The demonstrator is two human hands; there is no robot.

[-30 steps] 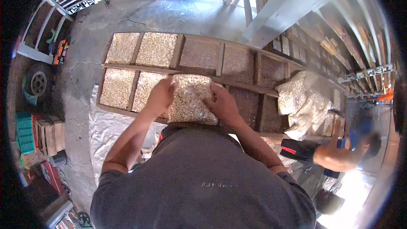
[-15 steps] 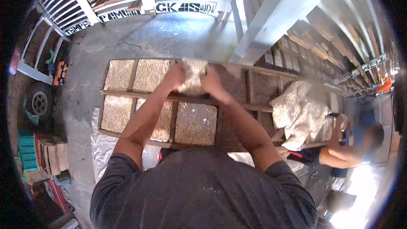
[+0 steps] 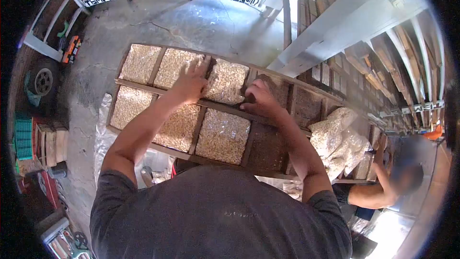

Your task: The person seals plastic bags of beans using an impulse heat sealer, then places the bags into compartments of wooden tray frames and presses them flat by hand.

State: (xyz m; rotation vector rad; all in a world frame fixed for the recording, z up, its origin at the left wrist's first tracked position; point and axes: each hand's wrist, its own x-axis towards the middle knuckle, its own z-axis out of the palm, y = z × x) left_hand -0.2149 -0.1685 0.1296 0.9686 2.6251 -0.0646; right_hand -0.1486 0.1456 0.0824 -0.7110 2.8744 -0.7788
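A flat clear plastic bag of soybeans [image 3: 226, 80] lies in an upper compartment of the wooden frame [image 3: 158, 91], between my two hands. My left hand [image 3: 190, 85] is at its left side, fingers spread over the divider and the edge of the neighbouring bag [image 3: 170, 65]. At the right edge of the middle bag is my right hand [image 3: 261, 97], fingers bent and apart, thumb low against the bag. Directly below lies another filled bag [image 3: 223, 136] in the lower row.
More filled bags lie in the left compartments. Bare compartments [image 3: 268, 148] are to the right, then a heap of bean-filled bags [image 3: 338, 139]. A co-worker [image 3: 378, 192] is at the far right end. A white post [image 3: 345, 24] slants beyond the frame.
The bag has come down into its compartment and lies flat. My hands have loosened from its two sides, the left one spreading its fingers. The view has shifted slightly.
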